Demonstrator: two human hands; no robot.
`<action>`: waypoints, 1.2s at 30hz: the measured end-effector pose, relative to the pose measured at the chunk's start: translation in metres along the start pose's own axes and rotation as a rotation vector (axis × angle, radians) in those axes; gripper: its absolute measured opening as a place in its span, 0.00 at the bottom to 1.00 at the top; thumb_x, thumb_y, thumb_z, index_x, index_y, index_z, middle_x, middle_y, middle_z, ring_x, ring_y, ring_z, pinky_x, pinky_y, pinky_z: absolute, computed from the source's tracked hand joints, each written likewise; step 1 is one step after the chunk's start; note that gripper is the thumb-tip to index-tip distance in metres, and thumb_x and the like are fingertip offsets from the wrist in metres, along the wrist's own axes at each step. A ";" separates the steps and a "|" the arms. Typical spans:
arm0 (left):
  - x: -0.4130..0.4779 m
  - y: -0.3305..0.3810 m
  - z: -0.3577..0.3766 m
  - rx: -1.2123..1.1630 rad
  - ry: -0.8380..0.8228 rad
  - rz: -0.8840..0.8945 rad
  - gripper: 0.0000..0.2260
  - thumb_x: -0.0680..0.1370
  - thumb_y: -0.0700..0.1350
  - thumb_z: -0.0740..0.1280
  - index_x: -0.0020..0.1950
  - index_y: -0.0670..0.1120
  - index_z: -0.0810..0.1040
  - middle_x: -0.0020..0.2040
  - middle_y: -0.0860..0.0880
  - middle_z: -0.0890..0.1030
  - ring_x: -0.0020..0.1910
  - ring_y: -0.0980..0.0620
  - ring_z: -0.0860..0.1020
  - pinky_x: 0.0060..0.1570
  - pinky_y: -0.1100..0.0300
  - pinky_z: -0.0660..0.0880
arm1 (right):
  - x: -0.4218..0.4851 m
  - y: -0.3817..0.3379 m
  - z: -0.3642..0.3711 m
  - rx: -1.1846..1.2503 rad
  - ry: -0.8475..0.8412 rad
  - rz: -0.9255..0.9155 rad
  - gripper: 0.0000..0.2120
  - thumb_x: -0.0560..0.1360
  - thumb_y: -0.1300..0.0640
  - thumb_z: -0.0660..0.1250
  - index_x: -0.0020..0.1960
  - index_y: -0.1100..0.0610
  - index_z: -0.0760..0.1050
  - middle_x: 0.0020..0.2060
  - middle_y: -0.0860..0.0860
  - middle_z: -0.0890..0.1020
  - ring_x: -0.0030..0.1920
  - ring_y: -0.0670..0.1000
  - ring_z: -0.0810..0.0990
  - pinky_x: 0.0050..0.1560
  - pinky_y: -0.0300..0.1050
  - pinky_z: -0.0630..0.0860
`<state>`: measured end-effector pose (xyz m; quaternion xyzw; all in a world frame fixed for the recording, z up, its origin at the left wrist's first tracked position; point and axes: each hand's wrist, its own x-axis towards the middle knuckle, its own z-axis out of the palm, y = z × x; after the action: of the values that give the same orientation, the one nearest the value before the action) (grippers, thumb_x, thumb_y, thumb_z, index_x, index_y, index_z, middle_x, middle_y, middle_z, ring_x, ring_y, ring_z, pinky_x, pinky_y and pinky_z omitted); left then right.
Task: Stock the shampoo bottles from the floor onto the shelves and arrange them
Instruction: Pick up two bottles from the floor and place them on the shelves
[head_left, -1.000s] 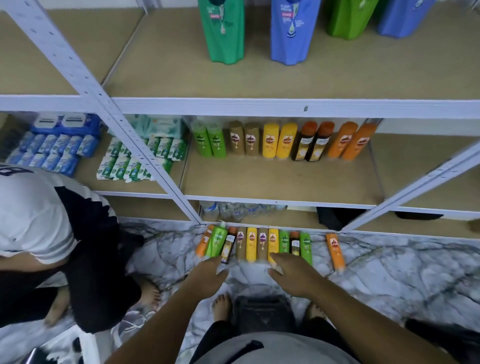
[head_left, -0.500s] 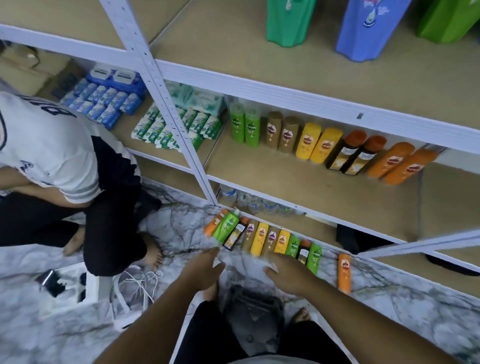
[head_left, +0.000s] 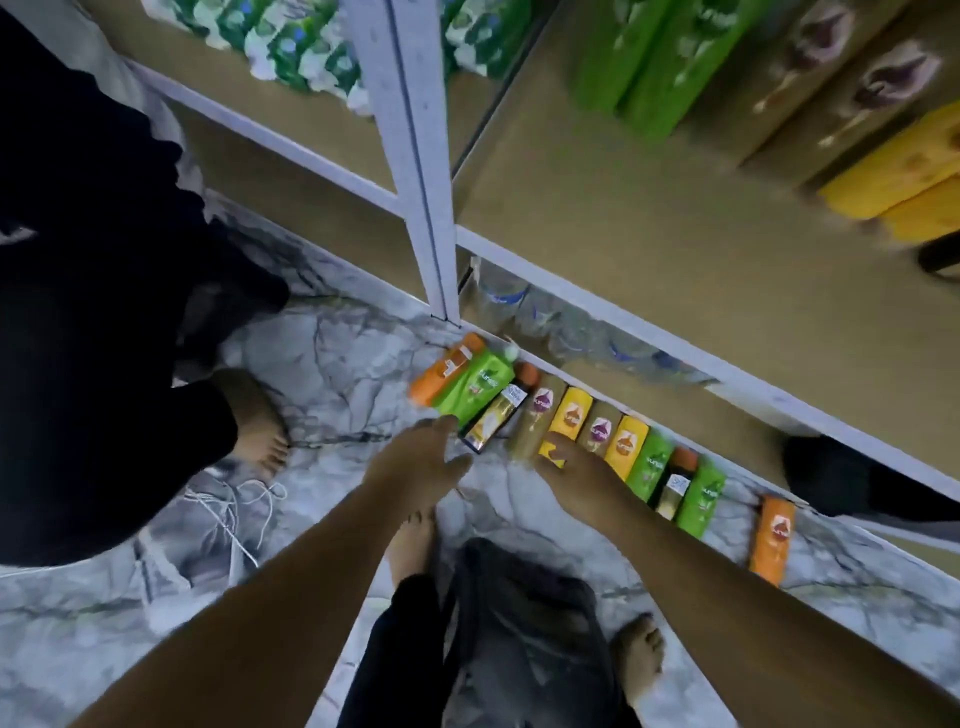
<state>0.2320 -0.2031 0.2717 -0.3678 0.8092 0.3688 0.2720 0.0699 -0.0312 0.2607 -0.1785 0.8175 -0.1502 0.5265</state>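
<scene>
A row of several shampoo bottles lies on the marble floor along the foot of the shelf unit: an orange one (head_left: 445, 375) at the left end, a green one (head_left: 479, 388), a dark one (head_left: 497, 415), then brown, yellow (head_left: 570, 415) and more green ones. A lone orange bottle (head_left: 773, 535) lies apart to the right. My left hand (head_left: 415, 462) reaches down with fingers spread, its tips at the lower end of the green and dark bottles. My right hand (head_left: 576, 470) rests on the lower end of the yellow bottle. Neither hand has lifted anything.
The white shelf post (head_left: 415, 171) stands just above the row. The middle shelf (head_left: 623, 223) holds green, brown and yellow bottles at its back. Another person in black squats at the left (head_left: 104, 312), with white cords on the floor. A dark bag (head_left: 524, 623) sits between my feet.
My head has dropped much lower and closer to the floor. Both hands have reached forward to the row of bottles, now touching their lower ends.
</scene>
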 end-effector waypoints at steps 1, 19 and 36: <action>0.032 -0.016 0.014 0.007 0.000 -0.004 0.30 0.80 0.57 0.65 0.79 0.48 0.63 0.73 0.43 0.71 0.70 0.43 0.72 0.66 0.50 0.72 | 0.035 0.007 0.011 0.038 0.005 0.022 0.25 0.80 0.43 0.61 0.76 0.45 0.65 0.71 0.49 0.73 0.50 0.51 0.77 0.47 0.43 0.72; 0.300 -0.132 0.151 0.018 0.238 0.105 0.44 0.66 0.63 0.76 0.75 0.47 0.65 0.66 0.41 0.73 0.65 0.37 0.70 0.58 0.43 0.75 | 0.359 0.042 0.090 0.348 0.242 -0.067 0.57 0.44 0.27 0.78 0.68 0.52 0.73 0.57 0.48 0.83 0.57 0.49 0.82 0.59 0.52 0.80; 0.132 -0.098 0.090 -0.298 0.045 0.230 0.34 0.67 0.57 0.80 0.64 0.56 0.63 0.49 0.57 0.80 0.45 0.56 0.80 0.39 0.57 0.75 | 0.127 -0.010 0.067 0.356 0.190 -0.381 0.34 0.62 0.60 0.84 0.58 0.36 0.72 0.53 0.31 0.79 0.58 0.34 0.77 0.60 0.39 0.74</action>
<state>0.2486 -0.2282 0.0863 -0.3173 0.7882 0.5048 0.1525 0.0836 -0.1009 0.1354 -0.2190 0.7756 -0.4040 0.4328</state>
